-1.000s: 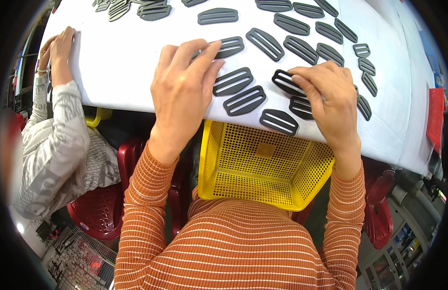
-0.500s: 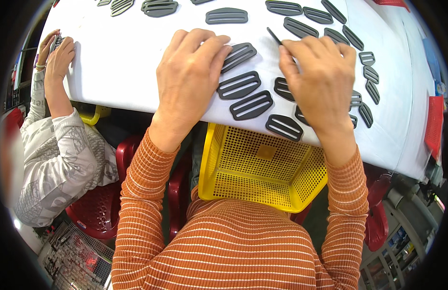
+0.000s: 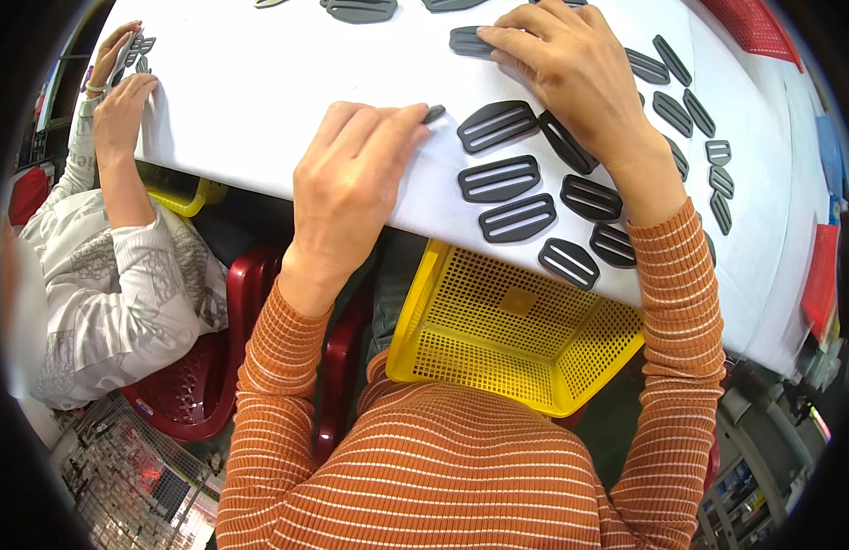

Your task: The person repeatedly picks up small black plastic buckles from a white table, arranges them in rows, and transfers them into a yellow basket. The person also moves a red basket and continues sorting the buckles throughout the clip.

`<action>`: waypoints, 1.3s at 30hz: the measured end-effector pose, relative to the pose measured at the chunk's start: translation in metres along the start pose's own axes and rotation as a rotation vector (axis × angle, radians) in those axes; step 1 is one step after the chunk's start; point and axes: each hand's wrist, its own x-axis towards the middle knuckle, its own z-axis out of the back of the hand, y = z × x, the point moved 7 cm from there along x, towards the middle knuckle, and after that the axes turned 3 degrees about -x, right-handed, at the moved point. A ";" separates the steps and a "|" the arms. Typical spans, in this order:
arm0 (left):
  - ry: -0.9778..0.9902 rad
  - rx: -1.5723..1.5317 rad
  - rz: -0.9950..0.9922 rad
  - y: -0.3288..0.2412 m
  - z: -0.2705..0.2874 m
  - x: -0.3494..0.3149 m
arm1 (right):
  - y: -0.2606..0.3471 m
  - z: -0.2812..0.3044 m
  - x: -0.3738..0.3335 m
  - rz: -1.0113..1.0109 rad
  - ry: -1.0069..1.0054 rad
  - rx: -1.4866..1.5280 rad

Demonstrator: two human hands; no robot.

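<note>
Dark grey slotted strap buckles lie flat on the white-covered table. My left hand [image 3: 351, 188] is above the table's near edge, its thumb and forefinger pinching a small dark piece [image 3: 433, 114], probably a buckle seen edge-on; most of it is hidden. Farther off, my right hand [image 3: 576, 78] reaches across with its fingertips on the end of a buckle [image 3: 467, 41]. Between and below the hands lie several more, among them a wide buckle [image 3: 498, 126] and a slanted buckle [image 3: 564, 144] partly under my right wrist.
A yellow perforated basket [image 3: 411, 339] rests tilted between my lap and the table edge. More buckles [image 3: 672, 112] spread to the right, near red baskets [image 3: 755, 27]. On the left, another person's hand [image 3: 122, 115] handles similar pieces. Dark red chairs [image 3: 250, 284] stand below.
My right hand has let go of the buckle it held, which now lies slanted on the table, and moved away to another buckle. The view has shifted slightly, moving the scene rightward.
</note>
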 end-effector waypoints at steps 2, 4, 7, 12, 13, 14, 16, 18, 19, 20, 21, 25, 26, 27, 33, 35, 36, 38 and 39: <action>0.040 -0.192 0.167 0.014 -0.006 -0.002 | 0.004 -0.002 0.002 0.079 -0.024 -0.162; 0.035 -0.248 0.218 0.020 -0.008 -0.002 | -0.008 0.004 0.001 -0.088 -0.047 -0.039; -0.032 -0.181 0.167 0.022 -0.007 0.001 | -0.024 0.001 -0.007 -0.266 0.060 0.146; -0.113 -0.260 0.273 0.045 0.005 -0.001 | -0.021 0.041 -0.029 -0.208 -0.044 -0.054; -0.120 -0.256 0.251 0.050 0.008 -0.001 | -0.026 0.046 -0.040 -0.251 -0.081 -0.023; -0.113 -0.268 0.254 0.056 0.009 0.001 | -0.024 0.051 -0.048 -0.259 -0.092 0.003; -0.098 -0.286 0.262 0.065 0.011 0.003 | -0.014 0.058 -0.062 -0.275 -0.115 0.059; -0.082 -0.332 0.246 0.068 0.008 0.007 | 0.000 0.052 -0.077 -0.333 -0.064 0.101; -0.090 -0.357 0.215 0.067 0.005 0.012 | 0.007 0.047 -0.084 -0.345 -0.038 0.097; -0.098 -0.381 0.184 0.066 0.003 0.017 | 0.012 0.047 -0.090 -0.356 -0.011 0.093; -0.090 -0.362 0.116 0.062 -0.001 0.022 | 0.015 0.050 -0.096 -0.366 0.009 0.095; 0.007 -0.372 0.009 0.037 -0.016 0.039 | 0.012 0.081 -0.122 -0.429 -0.205 0.059; 0.048 -0.395 0.023 0.033 -0.020 0.042 | 0.011 0.083 -0.130 -0.483 -0.204 0.084; 0.048 -0.396 0.035 0.031 -0.022 0.043 | 0.011 0.084 -0.138 -0.538 -0.206 0.111; 0.095 -0.436 0.070 0.040 -0.038 0.039 | 0.022 0.083 -0.167 -0.546 -0.208 0.043; 0.144 -0.285 -0.032 0.022 -0.048 0.039 | 0.032 0.069 -0.162 -0.480 -0.164 0.014; 0.169 -0.213 -0.087 0.011 -0.057 0.039 | 0.037 0.060 -0.158 -0.450 -0.141 -0.004; 0.306 -0.132 -0.161 -0.010 -0.075 0.040 | 0.046 0.044 -0.151 -0.485 0.028 -0.070; 0.350 -0.063 -0.203 -0.021 -0.080 0.038 | 0.049 0.033 -0.152 -0.502 0.071 -0.034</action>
